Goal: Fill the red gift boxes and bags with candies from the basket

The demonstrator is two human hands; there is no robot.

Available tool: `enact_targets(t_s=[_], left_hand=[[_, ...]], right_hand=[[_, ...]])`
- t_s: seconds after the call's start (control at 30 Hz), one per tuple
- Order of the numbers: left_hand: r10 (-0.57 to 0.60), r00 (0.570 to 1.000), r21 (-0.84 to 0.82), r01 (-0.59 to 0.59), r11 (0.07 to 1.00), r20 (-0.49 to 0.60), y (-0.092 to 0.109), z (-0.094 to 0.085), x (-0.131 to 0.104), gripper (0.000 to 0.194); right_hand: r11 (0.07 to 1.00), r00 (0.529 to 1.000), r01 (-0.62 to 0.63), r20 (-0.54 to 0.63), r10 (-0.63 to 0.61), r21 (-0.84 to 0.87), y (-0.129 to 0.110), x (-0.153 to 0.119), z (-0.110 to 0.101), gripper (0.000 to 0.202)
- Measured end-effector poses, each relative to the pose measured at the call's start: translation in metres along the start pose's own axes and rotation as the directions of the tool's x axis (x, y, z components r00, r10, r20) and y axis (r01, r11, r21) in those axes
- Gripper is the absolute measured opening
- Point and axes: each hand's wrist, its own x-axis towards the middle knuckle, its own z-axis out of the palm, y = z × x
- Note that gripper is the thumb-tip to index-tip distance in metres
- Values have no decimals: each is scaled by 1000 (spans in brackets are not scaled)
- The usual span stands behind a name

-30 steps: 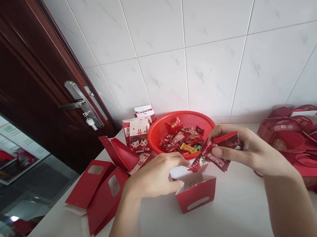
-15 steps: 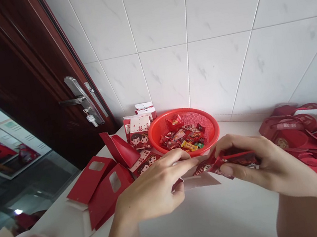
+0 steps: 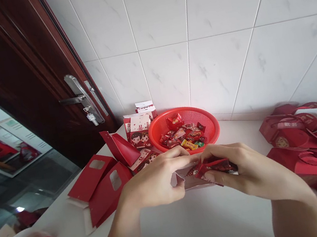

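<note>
An open paper box [image 3: 199, 183], pale inside, lies on its side in front of the basket. My left hand [image 3: 157, 180] grips its left end, with the thumb at a folded flap. My right hand [image 3: 241, 169] is closed on several red-wrapped candies [image 3: 216, 165] at the box's right opening, partly inside it. Just behind my hands is a red plastic basket [image 3: 213, 125] with wrapped candies [image 3: 187, 134], mostly red, one yellow and one green. The fingers hide part of the box and of the candies.
Red flat boxes [image 3: 107, 193] and printed boxes [image 3: 140, 128] lie left of the basket on the white table [image 3: 214, 223]. Red boxes pile up at the right [image 3: 314, 148]. A tiled wall is behind; a dark door [image 3: 31, 75] stands at the left.
My right hand has moved left with the candies, bringing them into the box's opening. My left hand has stayed nearly in place on the box.
</note>
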Motion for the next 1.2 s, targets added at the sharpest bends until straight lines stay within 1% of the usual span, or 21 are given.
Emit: enact_targets(t_s=[0.1, 0.2, 0.27, 0.33, 0.4, 0.5, 0.6, 0.67, 0.8, 0.87, 0.93, 1.0, 1.07, 1.1, 1.13, 1.2], left_hand=[[-26, 1000, -2, 26, 1000, 8, -4, 0, 0, 59], [-53, 999, -1, 53, 999, 1, -7, 1, 1, 64], [-44, 999, -1, 44, 999, 21, -8, 1, 2, 64], [-31, 998, 7, 31, 999, 56, -9, 2, 4, 63], [-35, 996, 22, 34, 999, 76, -10, 3, 6, 64], [-40, 995, 28, 38, 999, 86, -11, 5, 7, 63], [-11, 997, 1, 10, 1000, 78, -16, 5, 9, 61], [-11, 997, -17, 13, 1000, 82, -21, 4, 11, 58], [-38, 991, -18, 40, 999, 129, -29, 0, 15, 48], [-13, 990, -32, 18, 999, 142, -29, -2, 16, 41], [33, 995, -86, -24, 996, 99, -27, -4, 17, 31], [57, 998, -183, -61, 981, -26, -23, -3, 18, 26], [25, 987, -311, -73, 948, -156, -19, 0, 20, 24], [-3, 979, -368, -74, 927, -203, -18, 2, 21, 23], [-30, 972, -410, -71, 909, -235, -17, 3, 22, 22], [-73, 959, -442, -57, 895, -272, -16, 7, 23, 22]], right_hand=[[1000, 1000, 19, 2, -19, -6, 2, 1, 0, 16], [1000, 1000, -17, -14, 17, -4, 2, 1, -3, 12], [995, 997, -67, -45, 71, 70, 3, 3, -5, 11], [974, 988, -96, -101, 118, 205, 4, 7, -6, 14], [946, 976, -81, -169, 139, 314, 6, 11, -7, 18], [918, 963, -29, -233, 131, 395, 11, 15, -7, 19], [886, 962, -20, -233, 144, 463, 16, 17, -7, 18], [856, 961, -33, -219, 169, 516, 20, 19, -5, 19], [791, 953, -52, -206, 222, 610, 27, 26, 2, 24], [760, 950, -47, -205, 234, 649, 29, 29, 6, 24], [733, 944, -22, -227, 239, 680, 30, 31, 11, 23], [708, 931, 17, -270, 247, 706, 30, 34, 15, 20], [670, 914, 60, -310, 261, 740, 29, 37, 20, 18], [646, 909, 77, -320, 268, 759, 27, 38, 22, 17], [623, 906, 88, -322, 273, 777, 26, 39, 24, 16], [591, 903, 103, -323, 281, 800, 24, 40, 26, 17]])
